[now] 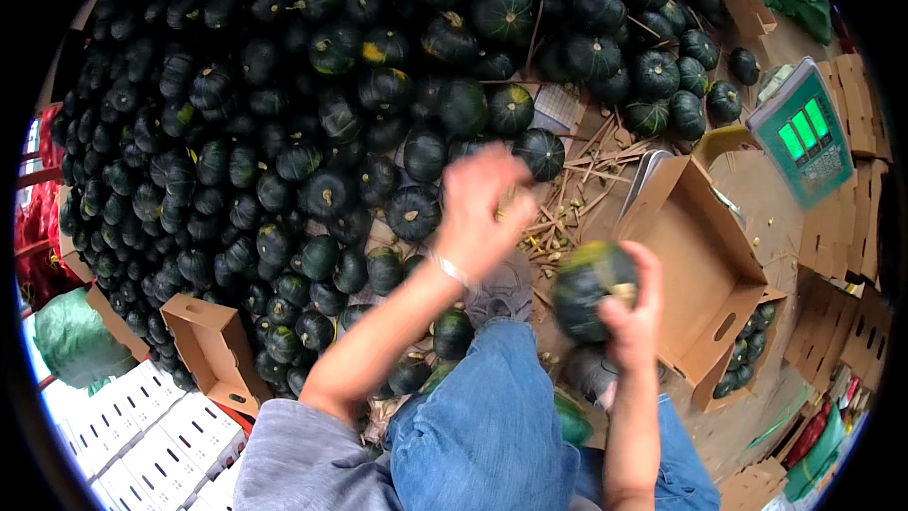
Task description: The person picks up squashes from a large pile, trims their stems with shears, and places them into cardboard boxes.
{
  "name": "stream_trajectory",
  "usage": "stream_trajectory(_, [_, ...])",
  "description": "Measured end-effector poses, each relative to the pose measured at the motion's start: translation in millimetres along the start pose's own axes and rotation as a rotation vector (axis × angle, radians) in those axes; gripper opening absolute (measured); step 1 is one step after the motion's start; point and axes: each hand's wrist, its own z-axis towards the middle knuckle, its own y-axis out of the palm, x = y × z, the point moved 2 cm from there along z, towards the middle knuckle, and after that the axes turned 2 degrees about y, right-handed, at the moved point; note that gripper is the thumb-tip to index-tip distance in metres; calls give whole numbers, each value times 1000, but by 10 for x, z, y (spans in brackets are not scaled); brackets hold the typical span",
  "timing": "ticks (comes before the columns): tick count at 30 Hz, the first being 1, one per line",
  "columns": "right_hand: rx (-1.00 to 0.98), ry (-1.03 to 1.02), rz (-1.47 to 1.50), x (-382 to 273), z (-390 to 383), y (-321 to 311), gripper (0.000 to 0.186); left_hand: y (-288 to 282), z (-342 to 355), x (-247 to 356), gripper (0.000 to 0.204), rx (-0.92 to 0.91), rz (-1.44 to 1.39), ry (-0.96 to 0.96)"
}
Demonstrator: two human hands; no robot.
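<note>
My right hand point(632, 322) grips a dark green squash point(582, 289) with a yellowish patch and a pale stem, beside an open cardboard box point(695, 255). My left hand point(482, 199) is blurred by motion over loose stem trimmings point(558, 232), with its fingers bent; whether anything is in it I cannot make out. A big heap of dark squashes point(284, 161) fills the left and back of the view. My knee in jeans point(473, 407) is below my hands.
A green scale display point(804, 128) stands at the right, beside stacked flattened cartons point(846, 218). A box of squashes point(742, 350) sits under the open box. An empty cardboard box point(213, 355) and white cartons point(156, 435) are at lower left.
</note>
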Motion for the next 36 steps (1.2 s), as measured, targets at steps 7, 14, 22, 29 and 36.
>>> stream_trajectory(7, [510, -134, -628, 93, 640, -1013, 52, -19, 818, -1506, 74, 111, 61, -562])
stream_trajectory(14, [440, -208, -735, 452, 1044, -1232, 64, -81, 200, -937, 57, 119, -1864, -768])
stream_trajectory(22, [-112, -75, -197, -253, 452, -151, 60, 265, -421, -121, 56, -26, -1365, -892])
stream_trajectory(29, [-132, 150, 206, -264, 86, -115, 64, -110, 80, -335, 54, 11, 475, -330])
stream_trajectory(36, [-242, 38, -210, 108, 96, 329, 50, 11, -420, -1515, 85, -115, 278, -813])
